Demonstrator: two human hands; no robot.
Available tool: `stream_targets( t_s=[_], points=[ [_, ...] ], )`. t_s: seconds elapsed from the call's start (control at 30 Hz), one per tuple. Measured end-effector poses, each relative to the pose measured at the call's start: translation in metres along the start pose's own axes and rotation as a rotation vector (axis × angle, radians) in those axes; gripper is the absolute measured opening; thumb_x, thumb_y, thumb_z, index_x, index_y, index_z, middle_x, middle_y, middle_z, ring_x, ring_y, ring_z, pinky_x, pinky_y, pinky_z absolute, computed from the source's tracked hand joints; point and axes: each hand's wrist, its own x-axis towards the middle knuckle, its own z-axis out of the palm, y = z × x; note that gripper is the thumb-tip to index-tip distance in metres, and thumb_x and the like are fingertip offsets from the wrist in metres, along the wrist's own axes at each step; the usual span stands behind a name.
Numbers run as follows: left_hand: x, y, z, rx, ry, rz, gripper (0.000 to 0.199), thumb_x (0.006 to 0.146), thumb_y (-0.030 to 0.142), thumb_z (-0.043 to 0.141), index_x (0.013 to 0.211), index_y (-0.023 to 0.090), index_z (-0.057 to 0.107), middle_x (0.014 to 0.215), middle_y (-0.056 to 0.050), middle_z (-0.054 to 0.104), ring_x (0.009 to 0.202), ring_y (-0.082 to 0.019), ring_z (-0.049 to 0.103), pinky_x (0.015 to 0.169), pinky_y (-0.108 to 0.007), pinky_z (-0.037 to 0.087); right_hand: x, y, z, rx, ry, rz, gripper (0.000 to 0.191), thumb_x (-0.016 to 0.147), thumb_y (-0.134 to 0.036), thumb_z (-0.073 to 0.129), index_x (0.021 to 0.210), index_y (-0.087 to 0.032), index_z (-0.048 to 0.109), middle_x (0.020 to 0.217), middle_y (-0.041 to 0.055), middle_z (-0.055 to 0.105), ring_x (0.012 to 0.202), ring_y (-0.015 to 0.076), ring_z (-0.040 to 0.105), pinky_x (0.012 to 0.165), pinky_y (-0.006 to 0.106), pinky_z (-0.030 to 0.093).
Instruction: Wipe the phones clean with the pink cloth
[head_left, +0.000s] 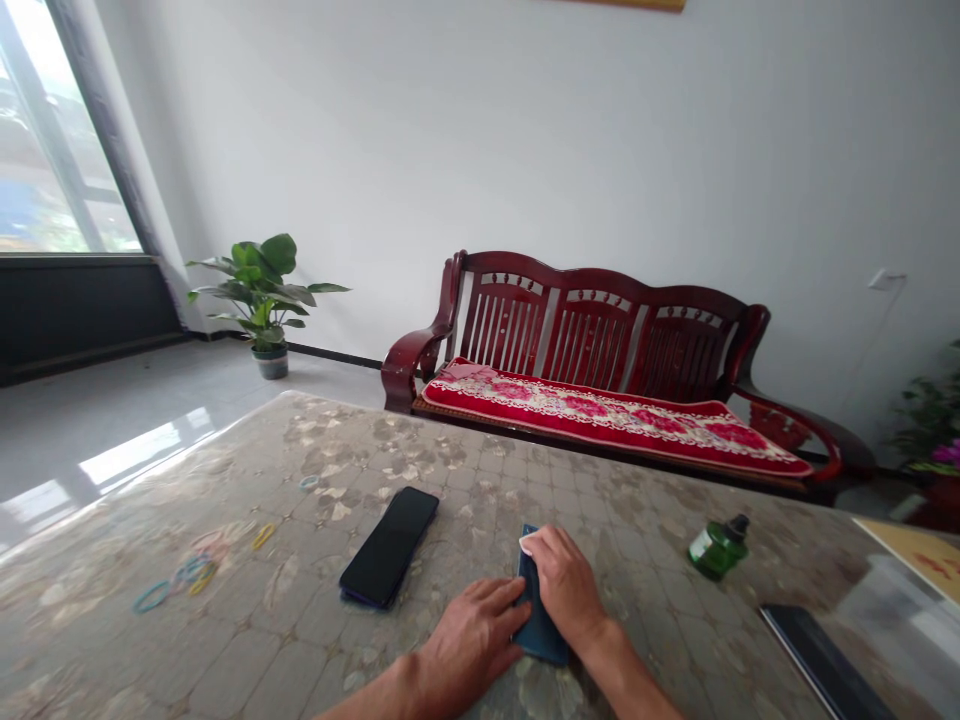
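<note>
The blue phone (543, 641) is apparently steadied by the open left hand (476, 628), white cloth (526, 543) pinched under the right hand (567, 585).

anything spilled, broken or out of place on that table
No spill or damage shows. Only the coloured bands on the table look untidy: loosely heaped at left, a yellow one and a pale blue one apart. The right hand partly hides a blue slab.

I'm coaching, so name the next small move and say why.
Probably draw the right hand and white piece along the blue item toward its near end: the piece sits at the far end, the near end is uncovered, and the left hand rests on the item.
</note>
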Motion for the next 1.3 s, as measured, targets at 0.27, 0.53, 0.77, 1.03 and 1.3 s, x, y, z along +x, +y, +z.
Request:
stream_targets(
  t_s=[0.27, 0.53, 0.77, 1.03, 1.3],
  points=[
    [-0.001, 0.001, -0.003, -0.004, 0.001, 0.003, 0.029, 0.09, 0.028, 0.066, 0.118, 0.026, 0.058, 0.134, -0.004, 0.06, 0.119, -0.025, 0.058, 0.103, -0.039, 0.046, 0.023, 0.003, 0.001, -0.084, -0.014, 0.079, 0.027, 0.09, -0.004, 0.05, 0.092, -0.023, 0.069, 0.091, 0.0036, 0.065, 0.091, 0.0194, 0.059, 0.082, 0.028, 0.045],
    [-0.002, 0.002, -0.003, 0.007, -0.002, -0.005, 0.027, 0.091, 0.028, 0.065, 0.117, 0.027, 0.059, 0.133, -0.003, 0.061, 0.119, -0.024, 0.058, 0.104, -0.039, 0.046, -0.01, -0.002, -0.005, 0.027, -0.029, 0.007, 0.027, 0.092, -0.006, 0.047, 0.098, -0.024, 0.067, 0.094, 0.0027, 0.063, 0.092, 0.018, 0.058, 0.085, 0.028, 0.044],
    [-0.002, 0.001, -0.005, 0.023, -0.022, -0.015, 0.034, 0.09, 0.025, 0.065, 0.122, 0.027, 0.057, 0.14, -0.003, 0.056, 0.123, -0.025, 0.057, 0.105, -0.041, 0.045, 0.017, 0.017, -0.009, -0.089, -0.032, 0.155, 0.026, 0.092, -0.009, 0.048, 0.091, -0.024, 0.07, 0.091, 0.0039, 0.065, 0.091, 0.0196, 0.058, 0.081, 0.027, 0.043],
    [-0.001, 0.001, -0.006, 0.035, -0.024, -0.016, 0.034, 0.089, 0.025, 0.066, 0.122, 0.026, 0.058, 0.139, -0.005, 0.057, 0.12, -0.027, 0.058, 0.103, -0.042, 0.047, -0.02, 0.009, -0.013, -0.017, -0.016, 0.06, 0.026, 0.092, -0.006, 0.048, 0.099, -0.023, 0.067, 0.094, 0.0032, 0.063, 0.092, 0.0187, 0.058, 0.083, 0.028, 0.044],
    [-0.002, 0.002, -0.006, 0.048, -0.015, 0.003, 0.035, 0.089, 0.021, 0.062, 0.124, 0.026, 0.058, 0.14, -0.007, 0.056, 0.122, -0.027, 0.058, 0.103, -0.043, 0.047, 0.001, 0.022, -0.014, -0.077, -0.015, 0.123, 0.027, 0.091, -0.006, 0.048, 0.096, -0.023, 0.069, 0.093, 0.0041, 0.065, 0.093, 0.0201, 0.059, 0.084, 0.028, 0.045]
  ],
)
